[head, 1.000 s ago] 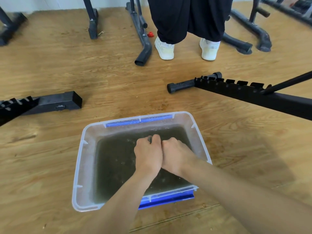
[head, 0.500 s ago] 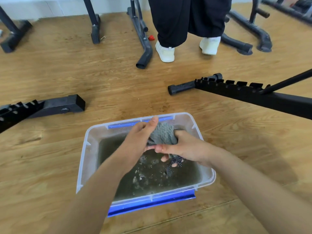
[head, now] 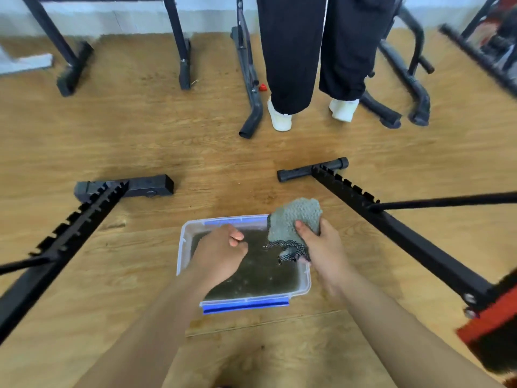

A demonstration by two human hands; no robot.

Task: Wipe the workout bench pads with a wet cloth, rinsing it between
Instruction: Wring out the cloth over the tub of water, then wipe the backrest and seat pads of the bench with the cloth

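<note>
A worn, honey-coloured plank floor (head: 140,141) fills the frame, with black steel gym frames (head: 176,37) standing along the top edge. At centre right, our right hand (head: 324,247) grips the cloth (head: 293,219). Fingers and thumb wrap round a bunched grey knitted wad, held above the far right corner of the plastic tub (head: 180,249). A darker speckled tail of the cloth hangs below the hand toward the water (head: 260,275). Our left hand (head: 221,253) hovers over the tub's left half, fingers loosely curled, with nothing visible in them.

We judge this to be the rinse-and-wring step. To do it well, we should bring the left hand onto the hanging tail and twist both ends hard over the tub, so the run-off falls inside its walls. We should stop when the cloth is damp rather than dripping. The water looks murky grey-green, so fresh water may soon be needed.

The tub is clear, rectangular and round-cornered, with a blue clip handle (head: 246,306) on its near end. A notched black steel rail (head: 391,228) angles away on the right, with a matching one on the left. A red-edged pad (head: 492,317) shows blurred at lower right. At top centre stand another person's dark trousers (head: 291,51) and white shoes (head: 279,119).
</note>
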